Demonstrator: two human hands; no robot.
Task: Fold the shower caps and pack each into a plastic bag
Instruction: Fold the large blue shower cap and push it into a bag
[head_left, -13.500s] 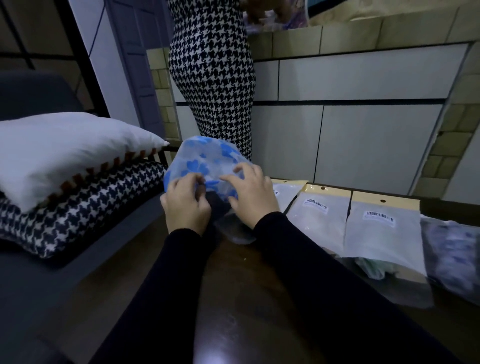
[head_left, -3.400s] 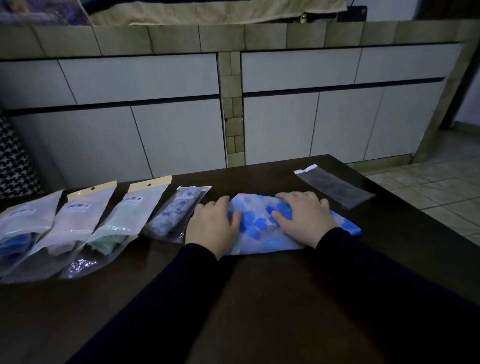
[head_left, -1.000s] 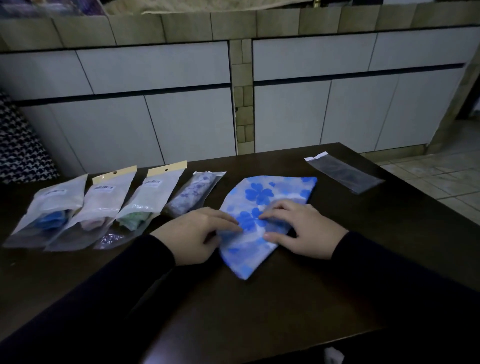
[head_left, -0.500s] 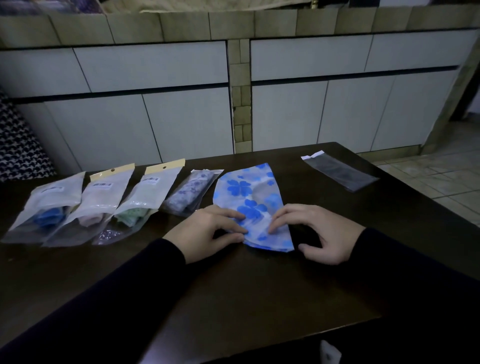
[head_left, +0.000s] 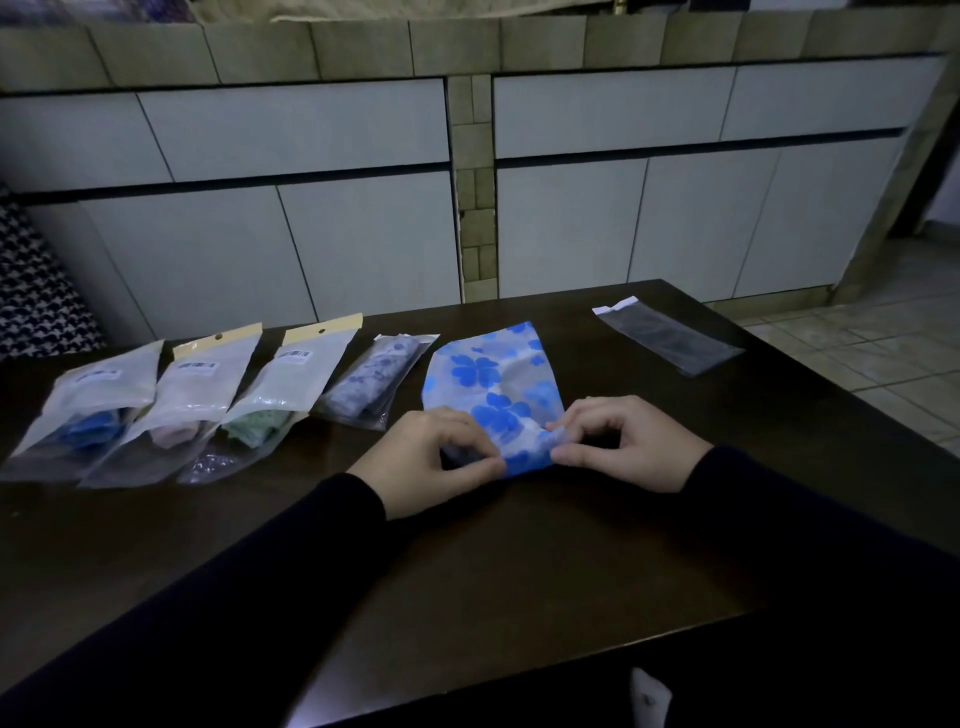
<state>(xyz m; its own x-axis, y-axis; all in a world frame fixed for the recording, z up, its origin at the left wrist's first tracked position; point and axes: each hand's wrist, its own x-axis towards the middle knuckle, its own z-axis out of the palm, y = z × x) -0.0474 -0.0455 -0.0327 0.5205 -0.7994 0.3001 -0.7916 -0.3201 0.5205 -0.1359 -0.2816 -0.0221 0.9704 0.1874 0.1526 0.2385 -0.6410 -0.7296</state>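
**packer_01:** While folded into a long strip, translucent white shower cap with blue flower print (head_left: 493, 387) lying flat on dark brown wooden worktop (head_left: 519, 571), near end pinched from both sides. Left hand (head_left: 426, 462) gripping near-left corner, fingers (head_left: 470, 462) curled round the edge. Right hand (head_left: 631, 447) pinching near-right corner, fingertips on the plastic.

**foldy_mc:** Got it. And off to the sides?

**packer_01:** Just left of the cap, small clear plastic bag with a purple-patterned cap inside (head_left: 371, 382). Further left, row of three frosted hang-tab pouches: green contents (head_left: 270, 402), pinkish contents (head_left: 192, 400), blue contents (head_left: 91, 410). Far right corner, well apart from the cap, empty narrow clear plastic bag with white flap (head_left: 667, 335), lying flat. Behind it all, white cabinet doors (head_left: 363, 234) under a tiled ledge.
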